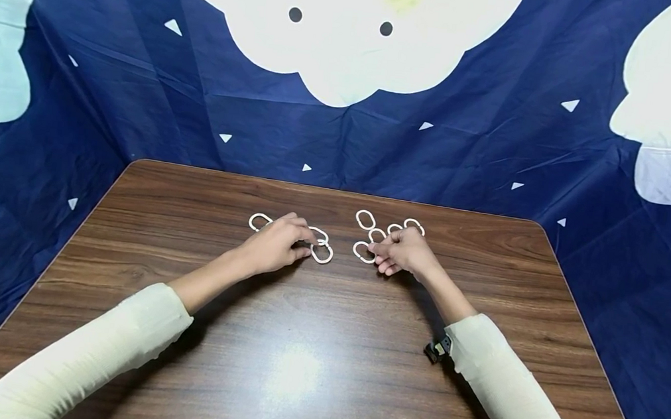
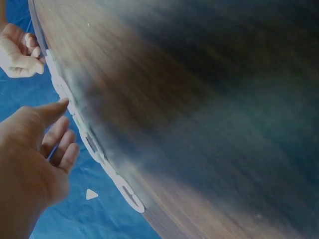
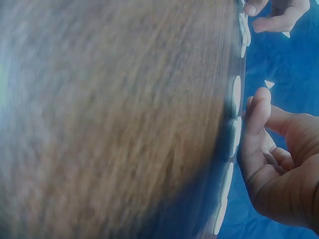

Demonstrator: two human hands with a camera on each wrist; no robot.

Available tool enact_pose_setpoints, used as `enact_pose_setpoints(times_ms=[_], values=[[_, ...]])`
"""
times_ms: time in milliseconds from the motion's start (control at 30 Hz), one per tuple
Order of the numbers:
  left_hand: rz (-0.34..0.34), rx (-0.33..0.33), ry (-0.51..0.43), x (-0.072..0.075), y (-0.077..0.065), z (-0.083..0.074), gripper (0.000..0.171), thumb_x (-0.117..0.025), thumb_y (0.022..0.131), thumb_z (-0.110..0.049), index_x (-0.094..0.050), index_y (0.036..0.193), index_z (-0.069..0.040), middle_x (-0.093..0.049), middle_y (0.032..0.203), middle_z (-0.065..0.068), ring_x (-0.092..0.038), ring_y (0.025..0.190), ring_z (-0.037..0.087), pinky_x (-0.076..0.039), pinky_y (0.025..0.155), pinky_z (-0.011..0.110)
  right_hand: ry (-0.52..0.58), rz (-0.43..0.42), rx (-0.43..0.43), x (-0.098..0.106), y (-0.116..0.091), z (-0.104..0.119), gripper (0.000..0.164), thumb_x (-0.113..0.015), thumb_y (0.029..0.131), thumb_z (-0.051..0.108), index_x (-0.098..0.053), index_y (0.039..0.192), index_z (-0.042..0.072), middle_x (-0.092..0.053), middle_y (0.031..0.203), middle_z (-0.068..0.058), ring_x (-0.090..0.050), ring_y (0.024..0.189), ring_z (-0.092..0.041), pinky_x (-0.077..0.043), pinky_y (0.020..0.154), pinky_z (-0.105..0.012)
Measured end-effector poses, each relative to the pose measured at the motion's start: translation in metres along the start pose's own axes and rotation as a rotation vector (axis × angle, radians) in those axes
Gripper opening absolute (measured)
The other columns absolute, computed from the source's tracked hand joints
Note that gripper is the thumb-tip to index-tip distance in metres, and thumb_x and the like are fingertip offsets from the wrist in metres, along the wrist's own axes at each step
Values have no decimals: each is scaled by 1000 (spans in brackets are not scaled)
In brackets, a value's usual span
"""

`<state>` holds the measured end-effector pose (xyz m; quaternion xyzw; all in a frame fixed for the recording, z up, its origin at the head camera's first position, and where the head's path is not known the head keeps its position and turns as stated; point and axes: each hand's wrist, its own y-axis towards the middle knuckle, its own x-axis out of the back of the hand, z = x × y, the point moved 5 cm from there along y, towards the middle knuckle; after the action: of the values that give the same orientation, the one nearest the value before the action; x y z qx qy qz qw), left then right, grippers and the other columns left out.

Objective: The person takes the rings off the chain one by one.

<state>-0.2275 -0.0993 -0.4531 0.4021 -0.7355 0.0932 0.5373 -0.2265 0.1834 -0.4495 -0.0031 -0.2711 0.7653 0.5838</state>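
Note:
White oval rings, each with a small gap in its loop, lie flat on the table. My left hand (image 1: pixel 281 243) reaches over one group with its fingers loosely bent. Its fingertips are right at two overlapping rings, the nearer one (image 1: pixel 321 253) and one behind it (image 1: pixel 319 235). Another ring (image 1: pixel 260 221) shows beyond the knuckles. My right hand (image 1: pixel 408 250) is over the other group, fingers curled and fingertips at the right side of a ring (image 1: pixel 356 251). Whether they pinch it I cannot tell. In the right wrist view, its thumb and index finger (image 3: pixel 260 102) are close together beside the rings.
Behind the right hand lie more rings, among them a separate one (image 1: pixel 366 211) and one at the right (image 1: pixel 421 227). The brown wooden table (image 1: pixel 302 313) ends at a blue cloth backdrop (image 1: pixel 341 143) with cloud shapes. A small black device (image 1: pixel 436 349) sits at the right sleeve cuff.

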Motion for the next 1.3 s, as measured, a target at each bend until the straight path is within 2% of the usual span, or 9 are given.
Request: enact_pose_setpoints(times_ms=[33, 200, 500, 733, 767, 867, 1033, 1200, 1300], values=[[-11, -10, -12, -3, -1, 6, 17, -87, 99, -21, -87, 115, -18, -79, 108, -2, -63, 101, 20, -57, 89, 38, 0, 1, 2, -1, -1, 0, 25, -80, 105, 11, -75, 111, -12, -74, 71, -5, -70, 55, -8, -61, 55, -23], [-18, 54, -40, 5, -1, 2, 21, -86, 98, -16, -87, 119, -15, -81, 115, 3, -67, 107, 24, -59, 96, 43, 1, 14, 15, -6, -5, 2, 24, -80, 105, 13, -74, 107, -11, -75, 72, -7, -70, 54, -8, -61, 54, -23], [-7, 128, -5, 17, 0, -8, 24, -87, 95, -9, -86, 119, -10, -80, 112, 8, -65, 104, 28, -59, 93, 46, 18, 57, 37, -20, -8, 4, 21, -80, 105, 12, -73, 99, -7, -73, 70, -6, -69, 54, -9, -61, 54, -24], [-18, 127, -21, 2, 5, 20, 28, -87, 98, -20, -85, 125, -12, -80, 120, 8, -65, 111, 28, -58, 99, 45, 37, 70, 37, -29, -8, 7, 21, -82, 104, 12, -76, 103, -8, -75, 72, -8, -70, 55, -10, -62, 53, -25], [-15, 148, -18, 3, 6, 17, 28, -88, 97, -17, -85, 124, -11, -79, 120, 10, -65, 111, 31, -57, 99, 48, 41, 72, 37, -30, -8, 7, 21, -82, 103, 12, -76, 104, -8, -75, 73, -8, -70, 55, -10, -62, 53, -25], [-25, 161, -50, -8, 8, 37, 28, -86, 100, -22, -84, 126, -12, -79, 123, 9, -64, 113, 30, -55, 102, 49, 41, 82, 41, -33, -9, 10, 20, -82, 104, 12, -76, 105, -8, -76, 73, -8, -70, 55, -10, -63, 54, -26], [-27, 192, -58, -16, 12, 54, 26, -83, 103, -27, -84, 126, -15, -79, 124, 4, -63, 115, 27, -53, 106, 50, 42, 97, 43, -40, -9, 14, 20, -81, 104, 13, -74, 101, -5, -75, 73, -8, -71, 56, -11, -64, 55, -27], [-18, 183, -53, -4, 18, 41, 28, -81, 104, -28, -83, 126, -10, -80, 125, 10, -67, 123, 35, -51, 116, 57, 45, 118, 49, -47, -8, 17, 19, -81, 104, 13, -74, 99, -4, -74, 73, -9, -72, 56, -11, -64, 55, -28], [-13, 197, -51, -7, 23, 48, 29, -82, 103, -28, -84, 125, -10, -80, 124, 9, -67, 122, 34, -51, 115, 55, 47, 127, 48, -51, -7, 17, 18, -80, 105, 12, -73, 98, -3, -74, 72, -9, -72, 55, -11, -64, 55, -28]])
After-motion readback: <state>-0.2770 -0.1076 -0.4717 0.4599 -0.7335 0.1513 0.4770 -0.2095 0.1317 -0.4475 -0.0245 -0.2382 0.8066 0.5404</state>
